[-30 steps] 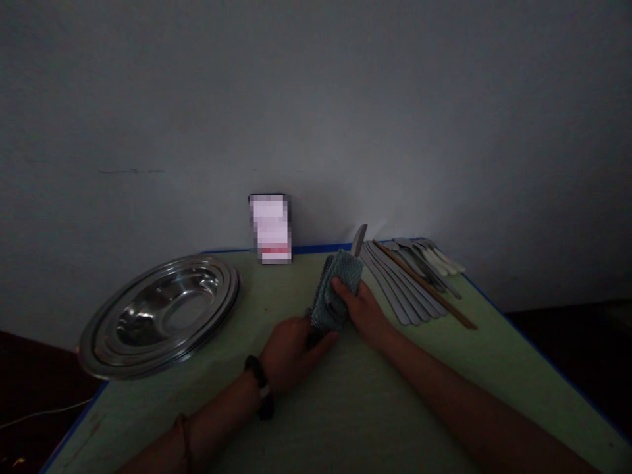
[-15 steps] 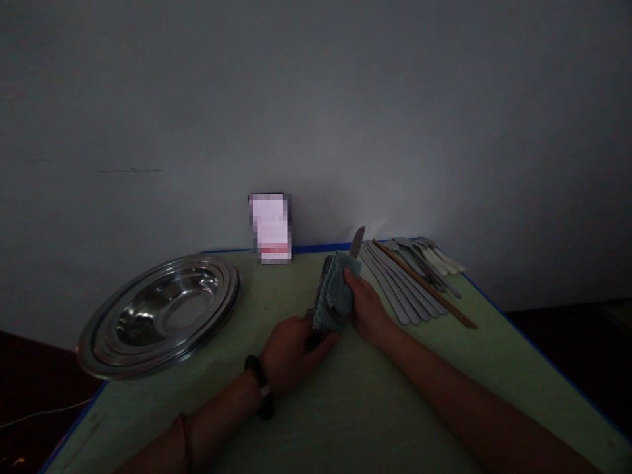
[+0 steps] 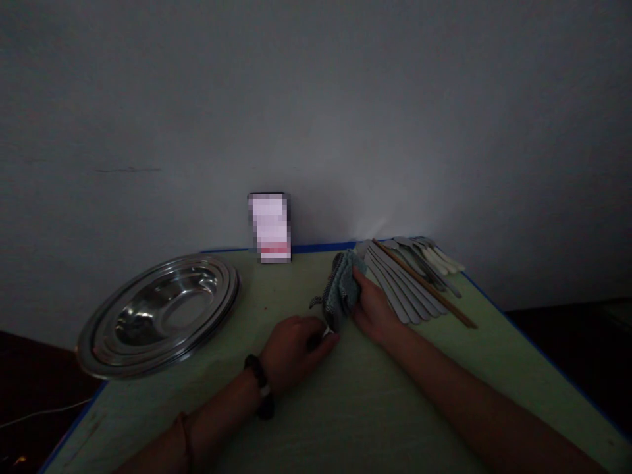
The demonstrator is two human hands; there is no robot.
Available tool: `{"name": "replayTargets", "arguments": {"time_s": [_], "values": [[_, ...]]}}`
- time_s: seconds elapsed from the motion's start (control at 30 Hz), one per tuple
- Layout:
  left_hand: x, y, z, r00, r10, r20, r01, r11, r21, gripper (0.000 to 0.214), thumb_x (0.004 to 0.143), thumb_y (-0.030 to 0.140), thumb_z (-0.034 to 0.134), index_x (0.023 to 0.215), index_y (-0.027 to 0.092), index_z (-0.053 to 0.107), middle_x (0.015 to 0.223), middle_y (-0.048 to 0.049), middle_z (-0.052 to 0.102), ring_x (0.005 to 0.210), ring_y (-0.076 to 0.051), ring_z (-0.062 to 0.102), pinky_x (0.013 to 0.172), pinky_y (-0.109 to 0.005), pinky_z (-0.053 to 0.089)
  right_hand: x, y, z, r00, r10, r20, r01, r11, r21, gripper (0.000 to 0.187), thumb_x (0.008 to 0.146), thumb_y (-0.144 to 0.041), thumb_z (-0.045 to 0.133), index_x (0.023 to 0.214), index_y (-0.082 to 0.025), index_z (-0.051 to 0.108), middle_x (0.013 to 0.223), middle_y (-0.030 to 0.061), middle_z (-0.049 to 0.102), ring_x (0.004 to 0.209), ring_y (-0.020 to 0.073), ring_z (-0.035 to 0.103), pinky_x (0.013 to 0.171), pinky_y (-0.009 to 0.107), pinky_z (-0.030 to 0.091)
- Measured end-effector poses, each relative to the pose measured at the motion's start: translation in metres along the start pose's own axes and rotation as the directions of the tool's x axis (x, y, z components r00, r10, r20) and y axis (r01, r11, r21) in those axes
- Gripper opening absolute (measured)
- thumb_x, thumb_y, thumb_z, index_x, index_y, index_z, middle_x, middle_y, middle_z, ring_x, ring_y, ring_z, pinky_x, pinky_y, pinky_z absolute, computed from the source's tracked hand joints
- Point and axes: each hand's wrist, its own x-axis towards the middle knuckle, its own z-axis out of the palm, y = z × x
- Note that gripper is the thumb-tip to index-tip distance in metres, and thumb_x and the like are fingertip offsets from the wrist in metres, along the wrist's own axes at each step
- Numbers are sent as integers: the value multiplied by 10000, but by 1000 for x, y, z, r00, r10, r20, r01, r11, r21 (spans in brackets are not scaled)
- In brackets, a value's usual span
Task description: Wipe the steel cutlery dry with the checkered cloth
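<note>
A grey-green cloth [image 3: 343, 289] is bunched around a table knife [image 3: 329, 331], hiding most of it. My right hand [image 3: 374, 309] is closed on the cloth, its thumb pressed along the cloth's side. Lower and to the left, my left hand [image 3: 296, 345] pinches the knife's near end between thumb and fingers, where a small shiny bit shows. Just right of the cloth, several table knives [image 3: 405, 286] lie fanned out on the green table [image 3: 375, 408], beside a pair of wooden chopsticks [image 3: 429, 286].
Stacked steel basins [image 3: 162, 316] stand at the left of the table. A phone [image 3: 270, 227] with a blurred screen leans on the wall at the back. Beyond the chopsticks lie metal spoons [image 3: 419, 263] and white-handled cutlery [image 3: 441, 259]. Blue edging runs round the table.
My right hand has shifted slightly right with the cloth. The knife blade that stuck up above the cloth no longer stands out there. My left hand has barely moved.
</note>
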Motion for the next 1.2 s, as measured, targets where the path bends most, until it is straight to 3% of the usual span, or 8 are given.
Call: {"name": "replayTargets", "arguments": {"time_s": [0.17, 0.4, 0.93, 1.2], "values": [[0, 0, 1, 1000, 17, 4, -17, 1000, 4, 369, 909, 409, 395, 646, 175, 506, 606, 13, 526, 564, -134, 480, 550, -243, 314, 0, -2, 3, 998, 47, -52, -44, 997, 70, 229, 871, -284, 492, 737, -174, 642, 720, 22, 709, 852, 161, 657, 815, 299, 514], [-1, -2, 2, 999, 48, -21, -48, 999, 5, 345, 903, 377, 400, 634, 177, 482, 597, 14, 514, 558, -132, 482, 547, -242, 311, -1, -2, 4, 997, 62, -52, -56, 993, 108, 274, 896, -263, 448, 736, -166, 648, 684, 22, 700, 841, 160, 662, 822, 301, 516], [-2, 2, 0, 1000, 0, -1, 0, 999, 40, 164, 860, 273, 420, 778, 183, 530, 651, -7, 567, 572, -157, 511, 534, -255, 323, -4, -5, 8, 996, 60, -72, -51, 992, 118, 307, 913, -264, 417, 727, -187, 649, 610, -2, 683, 817, 160, 670, 854, 335, 522], [-3, 0, 2, 999, -44, 8, 44, 999, 8, 142, 840, 249, 412, 895, 187, 527, 760, -40, 617, 675, -193, 563, 591, -278, 368, 0, -2, 4, 998, 48, -28, -44, 990, 131, 207, 860, -302, 515, 747, -196, 653, 665, 5, 704, 872, 169, 668, 865, 330, 513]]}}
